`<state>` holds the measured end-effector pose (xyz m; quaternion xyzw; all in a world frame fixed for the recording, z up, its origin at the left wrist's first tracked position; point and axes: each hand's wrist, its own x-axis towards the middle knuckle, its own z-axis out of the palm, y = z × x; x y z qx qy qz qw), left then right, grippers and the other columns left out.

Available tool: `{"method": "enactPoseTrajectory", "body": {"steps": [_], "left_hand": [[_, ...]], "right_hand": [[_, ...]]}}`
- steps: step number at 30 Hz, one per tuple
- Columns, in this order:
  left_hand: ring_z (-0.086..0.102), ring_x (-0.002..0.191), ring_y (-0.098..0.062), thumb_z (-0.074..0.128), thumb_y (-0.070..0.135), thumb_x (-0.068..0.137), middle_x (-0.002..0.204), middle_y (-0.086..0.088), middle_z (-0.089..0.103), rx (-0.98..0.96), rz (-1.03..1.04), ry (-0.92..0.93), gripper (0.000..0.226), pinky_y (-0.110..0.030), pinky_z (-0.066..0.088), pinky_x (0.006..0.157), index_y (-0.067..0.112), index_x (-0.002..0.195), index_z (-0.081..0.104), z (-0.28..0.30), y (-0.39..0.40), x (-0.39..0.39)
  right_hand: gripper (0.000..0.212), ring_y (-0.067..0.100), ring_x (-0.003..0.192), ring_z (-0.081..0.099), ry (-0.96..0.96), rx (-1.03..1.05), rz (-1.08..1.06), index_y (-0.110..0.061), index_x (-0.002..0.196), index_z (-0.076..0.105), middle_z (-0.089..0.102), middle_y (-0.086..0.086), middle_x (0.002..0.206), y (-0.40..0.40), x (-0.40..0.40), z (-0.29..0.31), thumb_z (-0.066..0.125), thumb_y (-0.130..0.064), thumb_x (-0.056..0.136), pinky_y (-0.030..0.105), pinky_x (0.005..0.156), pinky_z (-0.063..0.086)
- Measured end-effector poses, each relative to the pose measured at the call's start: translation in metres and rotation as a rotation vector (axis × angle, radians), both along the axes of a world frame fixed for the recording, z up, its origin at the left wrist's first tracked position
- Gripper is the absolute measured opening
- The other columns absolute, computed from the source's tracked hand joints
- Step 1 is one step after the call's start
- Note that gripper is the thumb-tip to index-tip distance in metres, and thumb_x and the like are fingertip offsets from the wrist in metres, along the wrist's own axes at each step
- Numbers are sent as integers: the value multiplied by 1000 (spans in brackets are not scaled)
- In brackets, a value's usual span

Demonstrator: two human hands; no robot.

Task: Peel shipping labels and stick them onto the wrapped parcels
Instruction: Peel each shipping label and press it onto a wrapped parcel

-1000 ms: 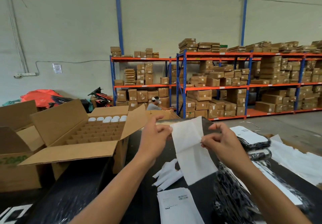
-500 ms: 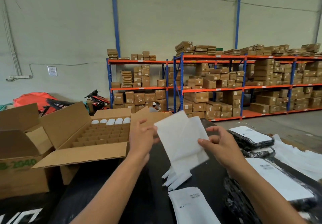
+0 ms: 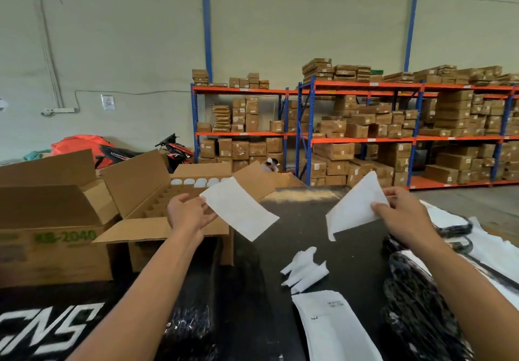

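While both sheets hang in the air over the black table (image 3: pixel 295 220), the peeled label (image 3: pixel 355 206) could curl and stick to itself, being pinched only at its right edge by the right hand (image 3: pixel 404 214). Its long axis runs from near-left to far-right. The left hand (image 3: pixel 188 214) pinches the backing sheet (image 3: pixel 238 210) at its far-left corner.

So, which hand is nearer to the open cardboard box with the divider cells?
The left. The left hand, pinching one white sheet, is right over the open cardboard box. The right hand holds the other sheet far across the black table.
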<state>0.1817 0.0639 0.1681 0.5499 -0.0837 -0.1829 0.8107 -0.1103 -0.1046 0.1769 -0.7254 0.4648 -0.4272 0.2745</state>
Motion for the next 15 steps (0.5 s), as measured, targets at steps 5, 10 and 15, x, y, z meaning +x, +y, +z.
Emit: {"method": "enactPoseTrajectory", "body": {"steps": [5,10,15], "left_hand": [[64,101,-23,56,-2,91,122,-16,59,36,-21,-123,50,-33,57,59,8,138,40,0,20,3],[67,94,-20,59,0,90,112,-12,62,79,-35,-226,47,-32,57,60,7,134,43,3,41,1],[68,86,-18,59,2,90,100,-8,65,55,-46,-283,45,-34,57,63,9,132,42,12,65,-6]], "right_hand": [[45,29,116,52,214,-46,97,-9,134,45,52,14,135,-24,59,-8,58,-14,91,36,84,45],[46,32,122,50,305,202,150,-4,135,45,50,17,136,-46,100,-46,57,-8,90,36,93,45],[29,35,104,58,392,287,142,6,116,58,60,21,113,-57,116,-88,52,-4,90,32,74,43]]}}
